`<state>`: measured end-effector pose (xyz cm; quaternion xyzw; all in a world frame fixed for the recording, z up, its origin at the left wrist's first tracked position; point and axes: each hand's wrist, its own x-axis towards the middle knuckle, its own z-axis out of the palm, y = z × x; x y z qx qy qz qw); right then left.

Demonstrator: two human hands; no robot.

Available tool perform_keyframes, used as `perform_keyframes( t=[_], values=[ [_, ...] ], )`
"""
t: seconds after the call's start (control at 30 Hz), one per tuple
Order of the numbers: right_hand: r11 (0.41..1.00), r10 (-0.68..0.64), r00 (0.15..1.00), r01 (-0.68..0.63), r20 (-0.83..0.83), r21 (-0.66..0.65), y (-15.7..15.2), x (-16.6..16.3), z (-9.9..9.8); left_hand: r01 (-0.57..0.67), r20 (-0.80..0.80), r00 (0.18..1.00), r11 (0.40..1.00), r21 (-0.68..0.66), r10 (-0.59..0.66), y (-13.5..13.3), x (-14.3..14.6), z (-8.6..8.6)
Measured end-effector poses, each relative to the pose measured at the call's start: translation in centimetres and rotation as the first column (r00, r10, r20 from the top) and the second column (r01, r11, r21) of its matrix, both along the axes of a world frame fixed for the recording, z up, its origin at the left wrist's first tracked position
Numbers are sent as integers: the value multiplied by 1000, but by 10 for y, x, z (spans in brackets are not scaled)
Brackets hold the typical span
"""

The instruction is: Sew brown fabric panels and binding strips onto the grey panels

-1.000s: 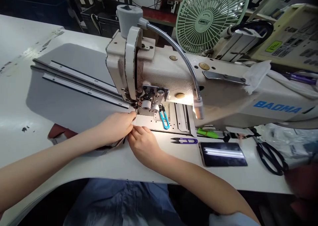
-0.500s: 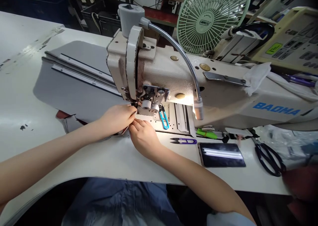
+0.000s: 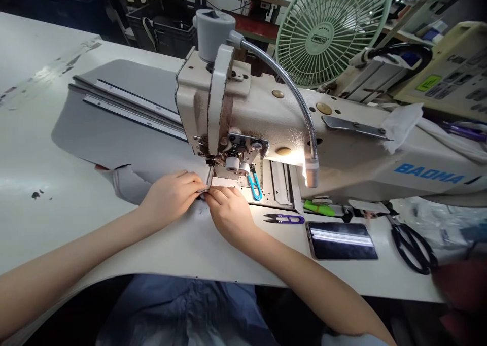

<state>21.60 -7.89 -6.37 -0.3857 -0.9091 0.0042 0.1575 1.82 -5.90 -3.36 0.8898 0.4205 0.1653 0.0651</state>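
Note:
A cream industrial sewing machine (image 3: 342, 143) stands on a white table (image 3: 30, 173). A grey fabric panel (image 3: 99, 128) with dark-edged strips lies left of the needle area (image 3: 210, 169). My left hand (image 3: 171, 196) rests on the fabric's near edge, fingers curled and pinching it just in front of the presser foot. My right hand (image 3: 228, 216) meets it from the right, fingers pressed together on the same edge. Both hands touch at the fingertips below the needle.
Blue thread snips (image 3: 254, 184) lie on the machine bed, purple snips (image 3: 285, 218) and a green marker (image 3: 318, 207) on the table. A dark phone (image 3: 342, 240) and black scissors (image 3: 413, 245) sit to the right. A green fan (image 3: 331, 26) and a gooseneck lamp (image 3: 311, 171) stand behind.
The grey fabric has slid away from me under the needle, and the reddish piece at its near left edge has gone almost out of sight. Both hands stayed pinched at the presser foot.

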Motion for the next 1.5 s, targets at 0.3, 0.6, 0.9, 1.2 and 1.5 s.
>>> perform_keyframes(
  t=[0.3,0.6,0.9,1.2,1.5],
  values=[
    [993,-107,994,106,-20,-48,7,-1,4,-22,-94,995,993,117,33,17,5,-3],
    [979,-183,983,182,-4,-91,1,2,9,61,-57,997,981,186,-51,2,-4,-10],
    [960,-262,964,264,40,-90,16,-2,9,72,-73,996,959,273,-53,29,2,-14],
    [961,-259,961,247,-92,-122,14,2,11,60,-60,997,957,283,-44,38,2,-22],
    [968,-237,960,221,-148,-120,14,1,15,75,-48,997,975,209,-67,43,1,-21]
  ],
)
